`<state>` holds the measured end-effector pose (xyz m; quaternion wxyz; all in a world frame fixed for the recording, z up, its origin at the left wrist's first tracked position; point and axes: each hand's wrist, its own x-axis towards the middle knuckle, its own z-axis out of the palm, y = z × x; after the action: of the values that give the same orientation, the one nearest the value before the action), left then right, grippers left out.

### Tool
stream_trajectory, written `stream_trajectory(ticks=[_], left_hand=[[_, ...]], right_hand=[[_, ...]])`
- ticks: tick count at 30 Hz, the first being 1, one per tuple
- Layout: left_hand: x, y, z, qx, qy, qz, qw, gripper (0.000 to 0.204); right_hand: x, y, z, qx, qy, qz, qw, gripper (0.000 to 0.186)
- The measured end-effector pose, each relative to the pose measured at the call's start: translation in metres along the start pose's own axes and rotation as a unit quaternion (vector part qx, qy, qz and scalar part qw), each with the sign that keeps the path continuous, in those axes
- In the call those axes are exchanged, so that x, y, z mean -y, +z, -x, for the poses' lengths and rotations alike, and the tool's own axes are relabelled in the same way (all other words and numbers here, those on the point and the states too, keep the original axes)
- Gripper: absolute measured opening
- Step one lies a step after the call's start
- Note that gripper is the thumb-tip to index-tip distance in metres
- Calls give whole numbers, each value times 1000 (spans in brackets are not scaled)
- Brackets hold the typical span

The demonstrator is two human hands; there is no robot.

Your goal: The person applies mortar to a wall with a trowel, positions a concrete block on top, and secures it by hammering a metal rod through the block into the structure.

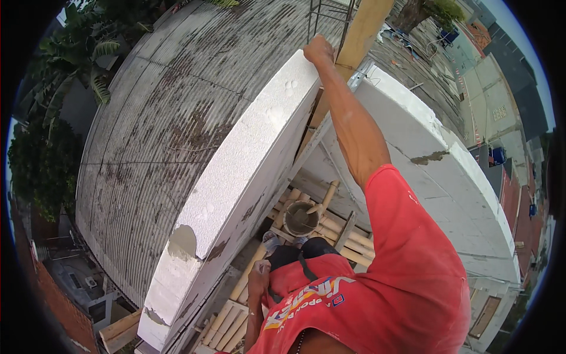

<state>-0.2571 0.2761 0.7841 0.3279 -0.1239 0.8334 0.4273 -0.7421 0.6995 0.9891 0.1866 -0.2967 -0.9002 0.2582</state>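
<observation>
My right arm reaches forward to the far end of a white lightweight-block wall (pixel 236 159). There my right hand (pixel 320 51) is closed in a fist at the block's end corner, beside the steel rebar (pixel 330 16) and a wooden post (pixel 364 32). What its fingers grip, if anything, is hidden. Low and near my body, my left hand (pixel 259 277) is on the inner side of the wall, its fingers curled; I cannot make out anything in them. Grey mortar (pixel 182 242) is smeared over a joint on the wall's top.
A bucket of grey mortar (pixel 300 219) stands by my feet on a bamboo platform (pixel 348 239). A second white block wall (pixel 413 112) runs off to the right. Beyond the left wall lies a corrugated roof (pixel 153 118), with trees (pixel 47 171) further left.
</observation>
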Motion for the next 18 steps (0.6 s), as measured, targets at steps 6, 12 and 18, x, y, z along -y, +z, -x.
stream_trajectory(ticks=[6,12,18], left_hand=[[61,10,6,-25,9,10,1000,32],[57,4,13,-3,-40,23,999,36],[48,-6,12,-7,-43,27,999,40]], right_hand=[[-8,4,-28,55,64,-35,996,39],[9,-4,1,17,60,5,998,39],[-16,2,-31,50,87,-98,990,33]])
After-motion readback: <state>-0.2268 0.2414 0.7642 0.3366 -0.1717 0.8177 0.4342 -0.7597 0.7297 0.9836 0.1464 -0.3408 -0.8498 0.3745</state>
